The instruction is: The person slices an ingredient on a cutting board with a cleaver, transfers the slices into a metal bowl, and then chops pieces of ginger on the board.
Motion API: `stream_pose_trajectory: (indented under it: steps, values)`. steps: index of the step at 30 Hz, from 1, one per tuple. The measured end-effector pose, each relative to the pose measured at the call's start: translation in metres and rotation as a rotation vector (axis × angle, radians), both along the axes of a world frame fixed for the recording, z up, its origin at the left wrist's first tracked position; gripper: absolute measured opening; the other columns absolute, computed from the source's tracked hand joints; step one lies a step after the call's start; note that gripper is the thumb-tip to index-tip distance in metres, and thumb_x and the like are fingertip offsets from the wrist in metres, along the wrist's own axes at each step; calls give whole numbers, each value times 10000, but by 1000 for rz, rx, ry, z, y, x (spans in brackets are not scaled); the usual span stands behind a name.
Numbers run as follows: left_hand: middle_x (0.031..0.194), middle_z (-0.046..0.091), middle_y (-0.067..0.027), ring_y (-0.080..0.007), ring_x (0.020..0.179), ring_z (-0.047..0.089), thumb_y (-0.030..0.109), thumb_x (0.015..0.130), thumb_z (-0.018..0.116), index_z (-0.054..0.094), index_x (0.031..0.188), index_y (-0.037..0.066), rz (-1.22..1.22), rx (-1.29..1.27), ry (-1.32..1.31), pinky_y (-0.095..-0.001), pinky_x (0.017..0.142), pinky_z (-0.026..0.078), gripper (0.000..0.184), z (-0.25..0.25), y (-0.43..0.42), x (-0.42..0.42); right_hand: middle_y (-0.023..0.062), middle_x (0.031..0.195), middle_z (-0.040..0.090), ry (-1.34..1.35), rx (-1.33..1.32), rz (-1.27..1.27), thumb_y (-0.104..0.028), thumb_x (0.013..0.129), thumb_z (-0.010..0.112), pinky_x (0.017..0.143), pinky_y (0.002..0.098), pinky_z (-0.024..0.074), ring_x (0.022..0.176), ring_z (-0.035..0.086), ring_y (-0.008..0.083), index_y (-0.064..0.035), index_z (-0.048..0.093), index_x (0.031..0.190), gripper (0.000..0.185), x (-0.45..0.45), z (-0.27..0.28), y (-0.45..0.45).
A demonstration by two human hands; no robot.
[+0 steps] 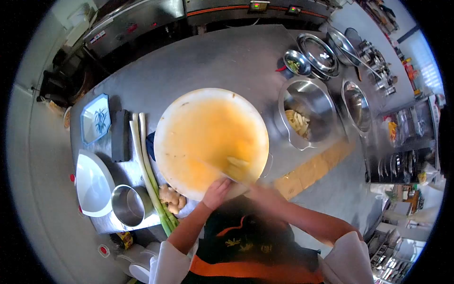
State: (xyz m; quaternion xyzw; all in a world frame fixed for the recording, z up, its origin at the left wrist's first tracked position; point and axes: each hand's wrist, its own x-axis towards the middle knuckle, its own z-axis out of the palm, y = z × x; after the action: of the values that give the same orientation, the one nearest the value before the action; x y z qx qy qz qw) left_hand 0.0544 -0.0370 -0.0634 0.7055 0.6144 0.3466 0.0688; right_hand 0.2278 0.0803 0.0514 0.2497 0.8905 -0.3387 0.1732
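A round white board (189, 118) with a wide orange stain lies on the metal table. Near its lower edge, my left hand (217, 191) rests with its fingers curled against something too small to make out. My right hand (262, 196) is blurred by motion and closed round what looks like the handle of a knife. The blade (220, 173), also smeared, reaches over the board from the right hand toward the upper left. Just above the blade sit some pale yellow pieces (236, 165).
Ginger (172, 199), leeks (145, 161), a dark block (120, 136), a metal pot (127, 206) and white dishes (94, 182) stand left. At right are a steel bowl (319, 106) holding pale pieces, a cardboard strip (314, 168) and more metal bowls (319, 52).
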Motion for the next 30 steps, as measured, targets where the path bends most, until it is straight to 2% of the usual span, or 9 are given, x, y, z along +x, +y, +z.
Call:
stream_pose_trajectory:
  steps: [5, 6, 7, 8, 9, 12, 16, 20, 30]
  values:
    - [1062, 511, -110, -289, 981, 484, 36, 655, 528, 536, 976, -16, 34, -155, -189, -355, 800, 425, 326, -3, -5, 4, 239, 838, 547, 33, 17, 22, -69, 778, 397, 619, 449, 459, 757, 558, 383, -12, 288, 1118, 362, -8, -6, -10]
    - [1046, 515, -105, -284, 985, 484, 60, 648, 528, 538, 978, -8, -5, 116, -22, -358, 792, 426, 337, -24, -3, 2, 248, 837, 546, -41, 21, 53, -89, 792, 392, 622, 454, 454, 755, 554, 388, -13, 289, 1120, 352, -26, -4, -2]
    - [1046, 515, -105, -284, 985, 484, 60, 648, 528, 538, 978, -8, 40, 121, -37, -358, 792, 426, 337, -18, 0, 4, 257, 835, 545, -118, 28, 92, -109, 807, 387, 624, 459, 449, 753, 551, 393, -14, 290, 1122, 344, -38, -3, 2]
    - [1050, 511, -105, -282, 992, 481, 71, 643, 524, 537, 979, -9, 27, 61, -19, -359, 790, 425, 345, -11, -3, 6, 260, 813, 551, -8, 43, -69, -130, 824, 387, 615, 476, 438, 717, 545, 413, -12, 305, 1107, 317, -32, -34, -2]
    - [1053, 507, -105, -279, 999, 477, 82, 638, 520, 537, 979, -10, -1, 9, 15, -360, 788, 425, 354, -6, -3, 2, 260, 813, 551, -5, 48, -37, -130, 824, 387, 615, 476, 438, 717, 545, 413, -12, 305, 1107, 317, -41, -25, -2]
    - [1069, 487, -108, -274, 1011, 468, 88, 636, 503, 532, 980, -17, 29, 56, 1, -357, 789, 421, 361, -18, -2, 5, 237, 782, 569, -36, 22, -249, -98, 815, 400, 574, 470, 440, 643, 554, 409, -18, 321, 1101, 308, -58, 2, -1]
    - [1013, 498, -108, -263, 979, 481, 82, 639, 493, 535, 969, -15, -66, -62, -36, -356, 788, 420, 347, 12, 2, -3, 216, 814, 577, -17, 144, 41, -56, 768, 426, 568, 453, 458, 650, 574, 374, -35, 324, 1101, 348, -34, 33, -9]
    - [974, 506, -107, -265, 960, 488, 83, 636, 493, 536, 956, -17, -52, -6, -57, -360, 787, 421, 338, -11, -3, 0, 215, 834, 572, -91, 108, 74, -58, 764, 418, 568, 456, 461, 659, 577, 369, -35, 327, 1091, 340, -27, 34, -11]
    - [999, 506, -100, -270, 971, 484, 84, 619, 507, 531, 964, -13, -24, 45, -100, -363, 781, 427, 358, -11, 0, 3, 233, 859, 562, -263, 46, 72, -58, 770, 398, 564, 459, 460, 671, 577, 372, -45, 323, 1084, 323, -37, 39, -5]
